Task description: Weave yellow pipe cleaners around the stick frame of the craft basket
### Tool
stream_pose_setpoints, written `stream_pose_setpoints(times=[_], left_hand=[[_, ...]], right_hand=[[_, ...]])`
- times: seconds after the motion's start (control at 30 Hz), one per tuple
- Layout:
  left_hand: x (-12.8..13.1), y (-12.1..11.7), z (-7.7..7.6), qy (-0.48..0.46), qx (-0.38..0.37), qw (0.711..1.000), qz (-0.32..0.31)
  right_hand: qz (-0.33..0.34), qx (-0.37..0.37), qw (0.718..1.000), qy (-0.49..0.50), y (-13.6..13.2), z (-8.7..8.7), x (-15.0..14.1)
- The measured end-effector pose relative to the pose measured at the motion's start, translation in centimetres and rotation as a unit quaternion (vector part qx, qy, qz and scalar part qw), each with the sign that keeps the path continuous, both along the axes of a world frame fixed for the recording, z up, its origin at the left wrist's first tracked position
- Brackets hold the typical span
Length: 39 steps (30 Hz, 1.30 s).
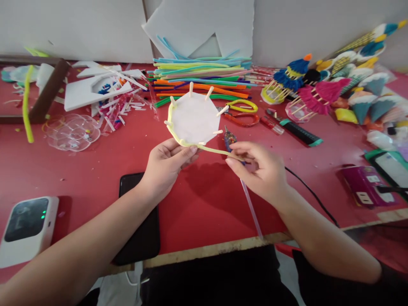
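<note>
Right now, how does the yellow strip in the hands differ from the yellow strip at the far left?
The held strip bends along part of the edge of the white panel; the left-side strip is only gently curved.
The right hand grips the held strip; no hand touches the left-side strip.
The held strip looks paler, the left-side strip brighter.
Both are yellow, long and narrow.

- No lettering, brand or number can be read.
- Lower left of the frame: green indicator lights on the dark screen of a white device; its faint marks are too blurred to read.
- Right side: pale patches on a purple box, illegible.
</note>
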<state>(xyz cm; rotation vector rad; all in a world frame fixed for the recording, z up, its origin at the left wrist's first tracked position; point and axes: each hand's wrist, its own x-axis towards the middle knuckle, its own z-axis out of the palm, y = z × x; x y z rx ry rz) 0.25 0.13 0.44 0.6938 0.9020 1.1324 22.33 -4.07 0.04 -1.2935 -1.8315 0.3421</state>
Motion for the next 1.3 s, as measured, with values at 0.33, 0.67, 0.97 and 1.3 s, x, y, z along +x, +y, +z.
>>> stream_pose_setpoints(times=[0.33, 0.67, 0.97, 1.3], left_hand=[[-0.2, -0.2, -0.2, 0.041, 0.026, 0.999, 0.013], [-0.2, -0.2, -0.2, 0.041, 0.053, 0.998, 0.001], [-0.1, -0.7, 0.3, 0.092, 0.117, 0.988, -0.030], [-0.1, -0.6, 0.2, 0.092, 0.118, 0.989, -0.019]], right_hand=[[0.010, 0.163, 0.971, -0.173, -0.7, 4.1, -1.2], [0.015, 0.159, 0.970, -0.185, -0.3, 8.4, -2.8], [0.018, 0.235, 0.911, -0.337, 3.3, 10.1, -3.6], [-0.037, 0.254, 0.920, -0.294, 2.8, 7.8, -6.9]])
